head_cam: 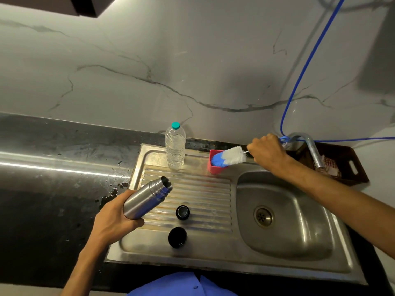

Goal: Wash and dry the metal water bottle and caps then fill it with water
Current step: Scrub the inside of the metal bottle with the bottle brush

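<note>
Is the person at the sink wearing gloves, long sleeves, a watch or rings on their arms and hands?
No gloves: both the left hand and the right hand are bare. No sleeves, watch or rings show on the forearms or hands. The only clothing in view is a blue garment with a button at the bottom edge.

The dark stone counter carries a stainless sink unit with a ribbed drainboard on the left and a basin on the right. Standing on the drainboard: a clear plastic bottle (teal cap, upright), a pink container beside it, and two black caps. A brown tray sits behind the basin.
</note>
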Motion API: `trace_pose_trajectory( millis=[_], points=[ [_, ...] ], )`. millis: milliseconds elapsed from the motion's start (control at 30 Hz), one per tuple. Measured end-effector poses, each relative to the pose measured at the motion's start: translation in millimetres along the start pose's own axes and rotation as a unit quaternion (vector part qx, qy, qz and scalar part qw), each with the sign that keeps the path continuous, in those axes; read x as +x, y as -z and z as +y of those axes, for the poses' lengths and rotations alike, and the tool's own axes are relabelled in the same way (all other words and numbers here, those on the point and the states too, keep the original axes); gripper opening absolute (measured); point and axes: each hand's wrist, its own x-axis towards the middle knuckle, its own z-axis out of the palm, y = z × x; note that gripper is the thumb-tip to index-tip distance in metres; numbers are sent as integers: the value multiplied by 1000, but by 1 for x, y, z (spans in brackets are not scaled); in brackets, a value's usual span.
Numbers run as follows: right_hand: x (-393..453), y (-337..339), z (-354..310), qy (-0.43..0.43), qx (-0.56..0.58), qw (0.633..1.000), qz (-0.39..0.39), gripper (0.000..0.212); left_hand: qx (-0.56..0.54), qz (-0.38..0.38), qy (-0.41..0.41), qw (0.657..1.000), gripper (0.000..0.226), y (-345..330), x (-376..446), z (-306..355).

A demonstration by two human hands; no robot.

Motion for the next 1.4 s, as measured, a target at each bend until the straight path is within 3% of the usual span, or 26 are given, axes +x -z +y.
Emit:
trace_pose_trajectory(
  millis=[333, 667, 800, 967, 1200, 1400],
  points=[
    [-2, 11, 28, -26, 0, 999, 21, 18, -5, -8, -2, 1000, 81, -9, 5, -3],
    [-39, -13, 69, -140, 218, 965, 44, 22, -10, -17, -8, 1000, 79, -24, 13, 12],
    [-64, -34, 67, -164, 220, 960, 51, 23, -23, -28, 17, 999, 76, -41, 16, 17],
    [-108, -60, 89, -199, 275, 940, 21, 26, 11, -29, 5, 999, 77, -69, 30, 45],
    [-193, -62, 172, -261, 330, 907, 23, 29, 41, -65, -63, 995, 71, -129, 65, 117],
    [-269, -56, 242, -291, 383, 875, 57, 33, -15, -84, -82, 993, 80, -205, 91, 186]
  ],
)
